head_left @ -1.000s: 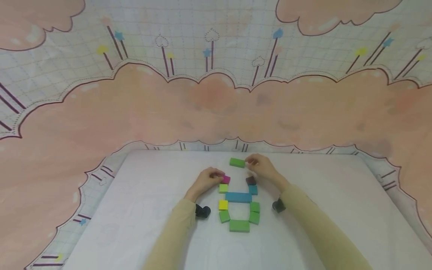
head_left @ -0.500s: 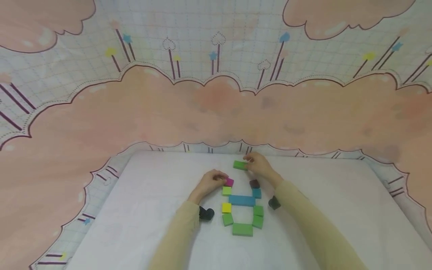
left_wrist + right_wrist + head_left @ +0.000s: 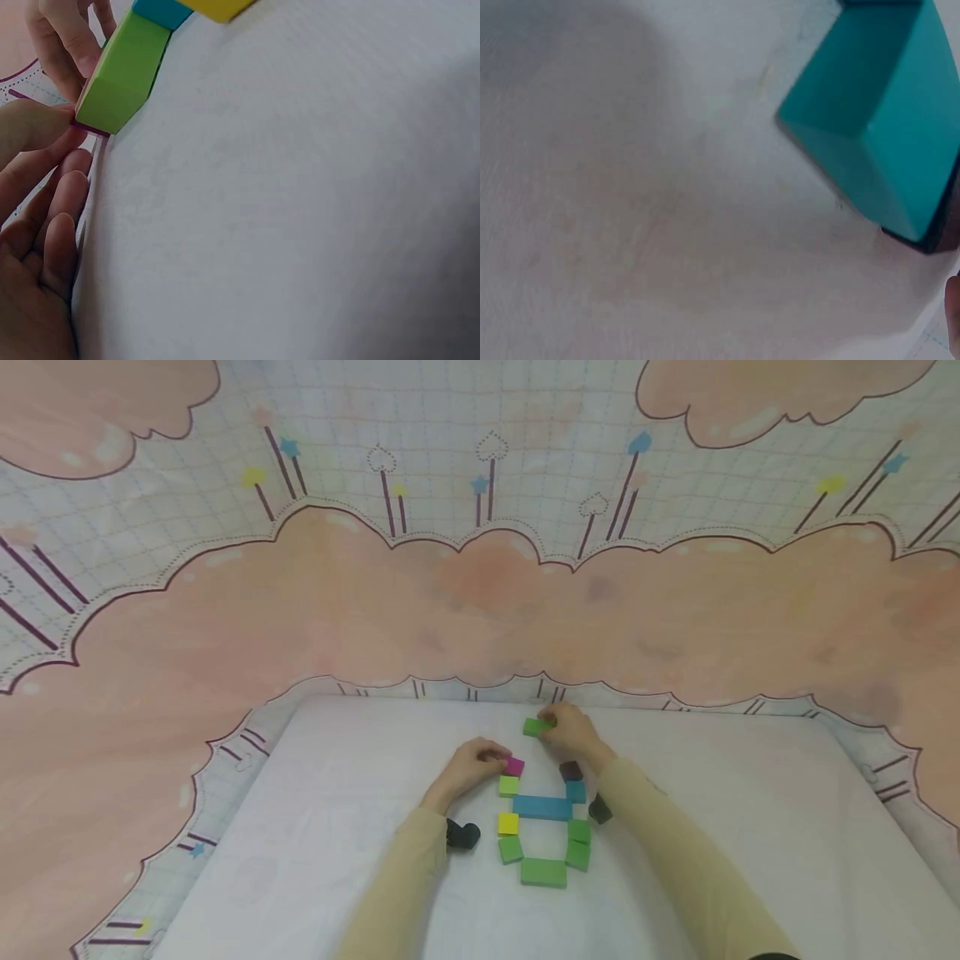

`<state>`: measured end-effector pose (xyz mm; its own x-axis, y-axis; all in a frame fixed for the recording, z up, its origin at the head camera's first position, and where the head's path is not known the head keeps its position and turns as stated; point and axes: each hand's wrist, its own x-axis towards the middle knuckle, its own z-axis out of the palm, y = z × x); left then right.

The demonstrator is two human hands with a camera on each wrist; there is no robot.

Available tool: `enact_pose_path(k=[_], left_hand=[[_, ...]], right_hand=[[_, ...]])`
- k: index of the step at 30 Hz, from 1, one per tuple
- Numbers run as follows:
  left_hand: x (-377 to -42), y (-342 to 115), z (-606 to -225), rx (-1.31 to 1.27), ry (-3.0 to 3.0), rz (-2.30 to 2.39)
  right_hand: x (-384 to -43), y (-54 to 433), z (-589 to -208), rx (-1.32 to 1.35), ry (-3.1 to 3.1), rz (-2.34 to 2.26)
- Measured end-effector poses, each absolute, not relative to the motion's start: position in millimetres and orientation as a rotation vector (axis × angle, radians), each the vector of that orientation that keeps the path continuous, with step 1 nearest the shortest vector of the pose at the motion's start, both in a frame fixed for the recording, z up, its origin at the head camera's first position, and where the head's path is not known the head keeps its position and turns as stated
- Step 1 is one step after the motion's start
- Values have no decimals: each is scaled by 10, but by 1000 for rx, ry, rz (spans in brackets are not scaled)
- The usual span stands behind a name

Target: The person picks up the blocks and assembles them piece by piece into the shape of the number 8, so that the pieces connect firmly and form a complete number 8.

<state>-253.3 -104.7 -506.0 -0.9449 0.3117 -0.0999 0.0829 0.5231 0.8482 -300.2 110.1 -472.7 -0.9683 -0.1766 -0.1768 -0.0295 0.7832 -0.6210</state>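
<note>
In the head view, my left hand (image 3: 471,767) pinches a magenta block (image 3: 514,767) at the upper left of a ring of coloured blocks. Its thumb (image 3: 37,124) and index finger meet at that block's edge in the left wrist view, just beyond a lime-green block (image 3: 124,71) that hides most of it. At the far end, my right hand (image 3: 573,735) holds the right end of a green block (image 3: 533,727) between thumb and fingers. Only a fingertip (image 3: 953,311) of this hand shows in the right wrist view, near a teal block (image 3: 900,120) and a dark brown block (image 3: 946,225).
A long blue block (image 3: 542,807) crosses the ring's middle. Below it lie a yellow block (image 3: 508,823), several green blocks and a wider green block (image 3: 543,872) at the near end. All rest on a white-covered table (image 3: 300,860) before a cloud-patterned cloth (image 3: 450,602).
My right hand has moved left from beside the far green block and taken hold of its right end. My left hand stays at the magenta block. The head view has shifted slightly.
</note>
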Motion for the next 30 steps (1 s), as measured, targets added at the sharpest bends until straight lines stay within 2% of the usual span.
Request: enact_pose_path(k=[30], left_hand=[[-2505, -1043, -5037, 315, 2518, 1391]], right_hand=[[-3056, 1089, -4814, -178, 2818, -877]])
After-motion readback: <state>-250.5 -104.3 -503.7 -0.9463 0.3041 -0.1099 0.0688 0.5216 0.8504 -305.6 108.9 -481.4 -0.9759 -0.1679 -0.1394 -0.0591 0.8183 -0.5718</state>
